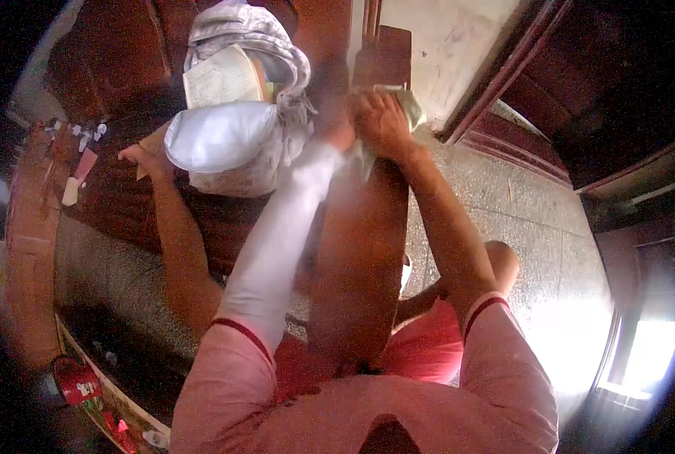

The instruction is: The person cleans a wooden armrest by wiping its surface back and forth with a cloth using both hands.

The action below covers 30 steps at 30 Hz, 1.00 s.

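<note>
A long brown wooden board [360,257] runs away from my body, between my arms. My right hand [383,125] presses on the far part of the board, fingers over a pale greenish cloth [413,108]. The cloth shows past the right side of the hand and partly below it. My left hand [336,125] is close beside it at the board's left edge, smeared by motion, so its fingers cannot be made out. A white covering [277,234] wraps my left forearm.
Left of the board sits a pale patterned backpack [239,30] with a written paper [224,79] and a white pouch [220,136]. A bare limb, seemingly a leg, [177,227] extends at left. Speckled floor [496,197] and dark wooden furniture [541,113] lie right.
</note>
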Available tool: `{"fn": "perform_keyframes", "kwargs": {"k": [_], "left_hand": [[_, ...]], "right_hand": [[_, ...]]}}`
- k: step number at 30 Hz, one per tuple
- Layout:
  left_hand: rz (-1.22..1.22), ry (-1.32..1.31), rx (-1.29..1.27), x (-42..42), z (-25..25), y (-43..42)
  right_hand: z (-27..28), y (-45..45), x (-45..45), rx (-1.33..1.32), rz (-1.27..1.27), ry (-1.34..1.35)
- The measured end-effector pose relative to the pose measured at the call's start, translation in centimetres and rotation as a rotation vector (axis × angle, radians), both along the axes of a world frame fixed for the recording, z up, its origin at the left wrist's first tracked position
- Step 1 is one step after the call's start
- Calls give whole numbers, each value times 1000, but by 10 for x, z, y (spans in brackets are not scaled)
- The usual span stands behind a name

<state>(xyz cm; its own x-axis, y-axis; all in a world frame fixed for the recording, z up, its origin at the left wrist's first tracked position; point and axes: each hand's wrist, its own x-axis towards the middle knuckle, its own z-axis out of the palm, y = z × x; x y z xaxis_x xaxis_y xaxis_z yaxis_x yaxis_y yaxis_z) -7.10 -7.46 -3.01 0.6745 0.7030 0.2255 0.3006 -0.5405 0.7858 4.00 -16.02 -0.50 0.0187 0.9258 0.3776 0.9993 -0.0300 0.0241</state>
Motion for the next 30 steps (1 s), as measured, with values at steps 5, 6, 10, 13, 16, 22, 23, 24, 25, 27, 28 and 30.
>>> {"fn": "perform_keyframes", "kwargs": {"k": [5,6,10,13,16,22,23,24,25,27,28,30], "left_hand": [[-20,-49,267,-98,9,-97],[-31,-32,352,-120,17,-120],[19,-17,247,-188,71,-215],[113,-104,141,-216,64,-268],[252,-152,35,-234,54,-317],[398,75,-153,-242,-53,-363],[274,-81,-201,-251,-43,-351],[139,-230,-264,-256,-8,-333],[155,-175,34,-242,45,-325],[152,-7,287,-236,64,-313],[136,99,246,-240,58,-306],[9,110,294,-228,69,-280]], "right_hand": [[15,-107,-73,-106,88,195],[44,-131,-97,-150,87,224],[82,-197,-172,115,124,192],[72,-248,-206,7,155,152],[65,-285,-230,-33,207,277],[49,-318,-244,-146,234,533],[44,-319,-243,-113,245,551],[36,-319,-240,-103,199,561],[25,-317,-237,-98,154,576],[47,-308,-227,-45,199,437],[51,-301,-224,-15,161,433],[60,-285,-212,33,123,458]]}}
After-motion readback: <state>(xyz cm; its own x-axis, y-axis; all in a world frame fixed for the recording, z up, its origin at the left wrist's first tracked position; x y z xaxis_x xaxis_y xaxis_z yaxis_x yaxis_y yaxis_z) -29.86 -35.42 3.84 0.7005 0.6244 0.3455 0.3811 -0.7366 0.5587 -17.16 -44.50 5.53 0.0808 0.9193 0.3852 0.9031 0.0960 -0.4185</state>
